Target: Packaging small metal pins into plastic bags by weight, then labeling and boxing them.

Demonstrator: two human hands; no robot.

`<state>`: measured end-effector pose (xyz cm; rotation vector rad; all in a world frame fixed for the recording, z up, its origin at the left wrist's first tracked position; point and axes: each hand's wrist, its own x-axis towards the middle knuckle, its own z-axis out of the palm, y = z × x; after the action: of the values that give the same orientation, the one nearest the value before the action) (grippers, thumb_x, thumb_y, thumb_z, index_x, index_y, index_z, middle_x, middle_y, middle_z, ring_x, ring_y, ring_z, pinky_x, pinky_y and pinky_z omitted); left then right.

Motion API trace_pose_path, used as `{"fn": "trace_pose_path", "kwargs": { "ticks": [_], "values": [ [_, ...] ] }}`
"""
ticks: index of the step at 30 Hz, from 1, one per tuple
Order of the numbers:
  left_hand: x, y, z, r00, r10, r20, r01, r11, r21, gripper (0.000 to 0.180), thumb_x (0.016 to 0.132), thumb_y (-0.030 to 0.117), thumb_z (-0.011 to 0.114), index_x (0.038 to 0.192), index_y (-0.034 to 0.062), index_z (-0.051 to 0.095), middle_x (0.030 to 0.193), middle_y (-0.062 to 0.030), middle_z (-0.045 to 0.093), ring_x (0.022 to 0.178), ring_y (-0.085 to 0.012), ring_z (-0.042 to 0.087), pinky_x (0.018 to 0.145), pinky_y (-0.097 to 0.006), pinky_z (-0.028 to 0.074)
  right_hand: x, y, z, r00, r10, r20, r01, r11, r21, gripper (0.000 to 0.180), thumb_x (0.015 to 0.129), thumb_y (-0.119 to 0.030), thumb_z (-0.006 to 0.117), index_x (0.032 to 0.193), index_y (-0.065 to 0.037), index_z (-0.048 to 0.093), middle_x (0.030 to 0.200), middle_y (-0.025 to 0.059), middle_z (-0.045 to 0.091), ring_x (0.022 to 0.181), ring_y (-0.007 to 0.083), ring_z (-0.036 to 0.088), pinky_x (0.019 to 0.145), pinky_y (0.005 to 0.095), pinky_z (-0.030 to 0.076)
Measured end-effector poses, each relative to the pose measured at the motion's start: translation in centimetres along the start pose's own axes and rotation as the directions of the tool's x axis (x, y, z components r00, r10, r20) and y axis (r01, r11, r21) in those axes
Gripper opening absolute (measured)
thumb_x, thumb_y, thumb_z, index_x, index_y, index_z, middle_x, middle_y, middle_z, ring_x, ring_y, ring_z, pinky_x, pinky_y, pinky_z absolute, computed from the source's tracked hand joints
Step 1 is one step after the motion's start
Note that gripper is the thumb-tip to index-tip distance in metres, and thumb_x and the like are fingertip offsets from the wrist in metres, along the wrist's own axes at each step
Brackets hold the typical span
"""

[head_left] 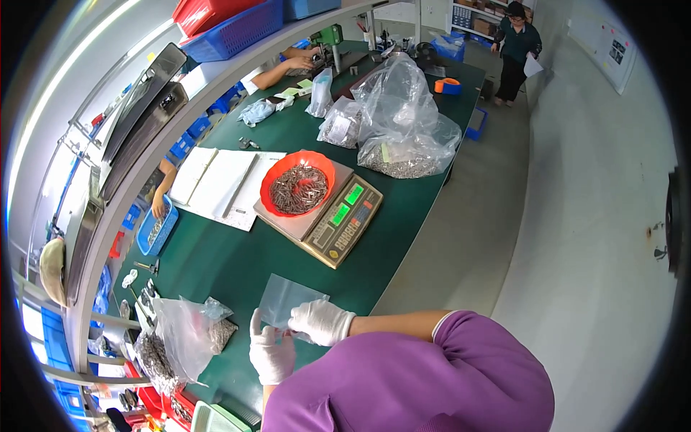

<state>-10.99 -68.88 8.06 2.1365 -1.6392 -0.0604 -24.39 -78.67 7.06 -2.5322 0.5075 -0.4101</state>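
Observation:
Both my hands wear white gloves and hold a clear flat plastic bag (283,297) over the green table. My left hand (272,355) pinches the bag's near edge, its index finger sticking up along the side. From the right, my right hand (322,321) grips the same edge with its fingertips. Beyond the bag stands a weighing scale (344,229) with two lit green displays. On its pan rests a red bowl (265,189) filled with small metal pins (299,189).
Open papers (216,186) lie left of the scale. Large clear bags of metal parts (407,158) stand at the far right, by an orange tape roll (448,86). More filled bags (180,338) sit at near left. Co-workers' hands reach in across the table, one into a blue basket (157,227). A person (520,50) stands in the aisle.

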Motion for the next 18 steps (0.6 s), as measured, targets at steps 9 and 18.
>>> {"fn": "trace_pose_path", "kwargs": {
  "ticks": [9, 18],
  "values": [
    [0.0, -1.8, -1.9, 0.997, 0.049, 0.056, -0.058, 0.984, 0.169, 0.018, 0.058, 0.003, 0.063, 0.076, 0.0058, 0.061, 0.135, -0.0179, 0.037, 0.074, -0.0269, 0.061, 0.062, -0.036, 0.051, 1.7, -2.0, 1.4, 0.999, 0.029, 0.044, -0.025, 0.995, -0.101, 0.009, 0.076, -0.014, 0.055, 0.081, -0.009, 0.061, 0.075, 0.0099, 0.059, 0.072, 0.0283, 0.061, 0.063, 0.0394, 0.05],
    [-3.0, -7.6, -2.1, 0.896, -0.432, 0.108, 0.43, 0.902, 0.035, 0.038, 0.072, 0.014, 0.058, 0.11, 0.0093, 0.053, 0.099, -0.0141, 0.063, 0.067, -0.031, 0.06, 0.062, -0.038, 0.05, 2.3, -1.4, 3.2, 0.993, 0.113, 0.014, -0.113, 0.993, -0.037, 0.008, 0.079, -0.015, 0.055, 0.085, -0.009, 0.057, 0.086, 0.0106, 0.056, 0.081, 0.0299, 0.057, 0.071, 0.041, 0.046]
  ]
}}
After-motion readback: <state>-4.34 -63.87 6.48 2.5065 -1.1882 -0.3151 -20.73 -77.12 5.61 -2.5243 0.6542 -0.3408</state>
